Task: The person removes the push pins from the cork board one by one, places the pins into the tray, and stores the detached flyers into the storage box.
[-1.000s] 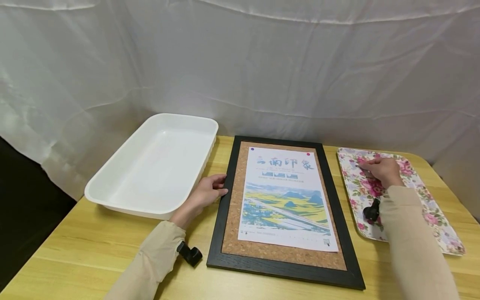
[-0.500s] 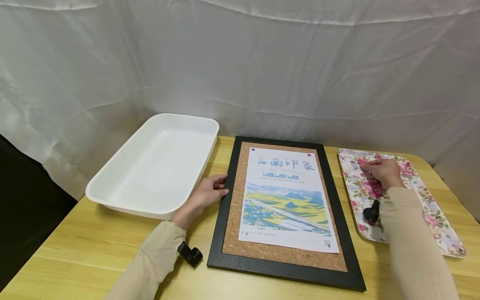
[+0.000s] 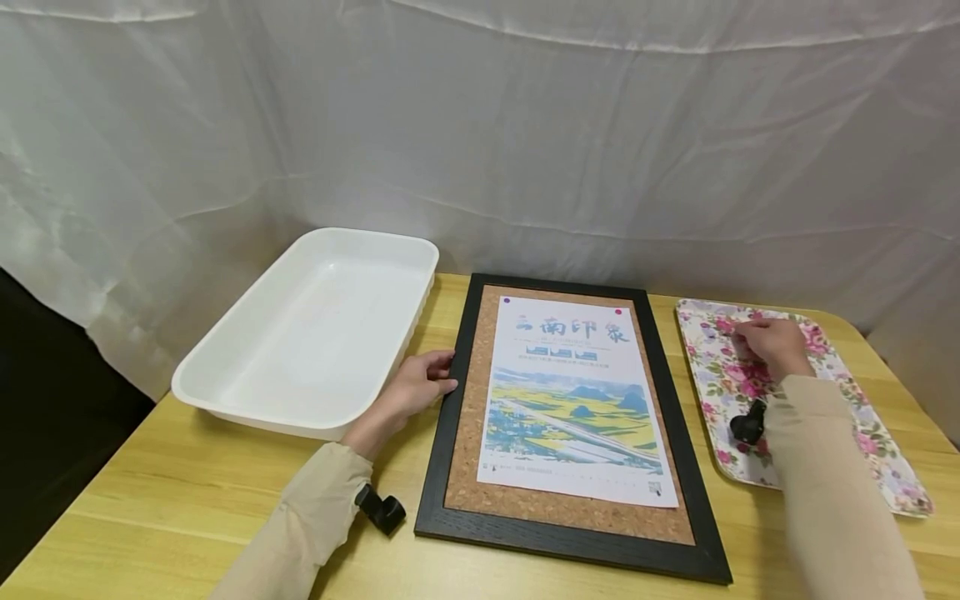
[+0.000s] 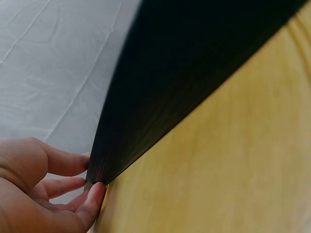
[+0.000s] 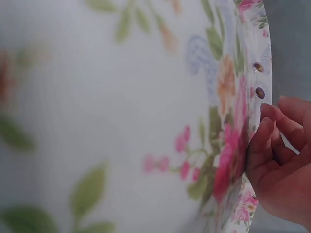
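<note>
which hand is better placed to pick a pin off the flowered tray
Right. The right hand is already over the flowered tray, fingers curled beside two small pins. The left hand rests on the black frame, across the board.

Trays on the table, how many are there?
2: a white tray left of the framed corkboard, and a floral tray on its right, under the right hand.
</note>
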Demonstrator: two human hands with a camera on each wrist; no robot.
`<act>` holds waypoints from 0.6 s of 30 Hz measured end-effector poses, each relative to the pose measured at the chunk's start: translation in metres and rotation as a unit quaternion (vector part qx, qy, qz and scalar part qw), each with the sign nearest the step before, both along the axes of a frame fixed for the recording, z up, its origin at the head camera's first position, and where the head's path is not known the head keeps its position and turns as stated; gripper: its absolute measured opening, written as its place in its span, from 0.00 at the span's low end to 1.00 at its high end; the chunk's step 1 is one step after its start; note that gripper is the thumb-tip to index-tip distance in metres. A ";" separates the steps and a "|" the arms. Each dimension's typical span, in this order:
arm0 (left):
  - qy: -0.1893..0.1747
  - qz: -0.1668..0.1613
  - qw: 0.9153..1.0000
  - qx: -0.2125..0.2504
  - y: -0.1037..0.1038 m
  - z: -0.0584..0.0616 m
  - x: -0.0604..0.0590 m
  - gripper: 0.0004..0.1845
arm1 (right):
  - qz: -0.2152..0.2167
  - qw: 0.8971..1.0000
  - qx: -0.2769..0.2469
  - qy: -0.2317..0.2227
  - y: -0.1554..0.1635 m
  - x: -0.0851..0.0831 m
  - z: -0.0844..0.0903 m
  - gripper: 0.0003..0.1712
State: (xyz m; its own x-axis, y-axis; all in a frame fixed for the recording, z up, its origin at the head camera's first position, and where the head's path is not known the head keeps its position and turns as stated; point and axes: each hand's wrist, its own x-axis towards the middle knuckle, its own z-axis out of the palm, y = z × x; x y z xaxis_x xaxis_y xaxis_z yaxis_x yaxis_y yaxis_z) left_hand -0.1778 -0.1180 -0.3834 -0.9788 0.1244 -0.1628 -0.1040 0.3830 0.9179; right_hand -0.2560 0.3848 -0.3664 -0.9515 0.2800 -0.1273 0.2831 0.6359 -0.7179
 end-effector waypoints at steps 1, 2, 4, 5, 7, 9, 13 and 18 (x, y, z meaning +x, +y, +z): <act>0.000 0.000 1.000 0.000 0.000 0.000 0.000 0.28 | 0.000 1.000 0.005 0.001 0.000 0.000 0.001 0.30; 0.000 0.000 1.000 0.000 0.000 0.000 0.000 0.28 | -0.001 1.000 0.010 0.000 0.000 0.001 0.003 0.31; 0.000 0.001 1.000 -0.002 0.000 0.000 0.000 0.28 | 0.003 1.000 0.024 0.007 -0.001 0.001 0.006 0.31; 0.000 0.002 1.000 -0.003 0.000 0.000 0.000 0.28 | 0.007 0.999 0.032 0.011 -0.002 0.001 0.008 0.32; 0.000 0.003 1.000 -0.005 0.000 0.000 0.000 0.28 | 0.015 0.999 0.035 0.020 -0.005 0.001 0.011 0.33; -0.001 0.003 1.000 -0.007 0.000 0.000 -0.001 0.28 | 0.027 0.999 0.031 0.026 -0.010 -0.001 0.015 0.34; 0.000 -0.001 1.000 -0.004 -0.001 -0.001 0.000 0.28 | 0.046 0.998 0.000 0.038 -0.021 -0.007 0.022 0.33; -0.001 -0.004 1.000 -0.003 0.000 -0.001 0.000 0.28 | 0.086 0.995 -0.015 0.038 -0.033 -0.013 0.030 0.32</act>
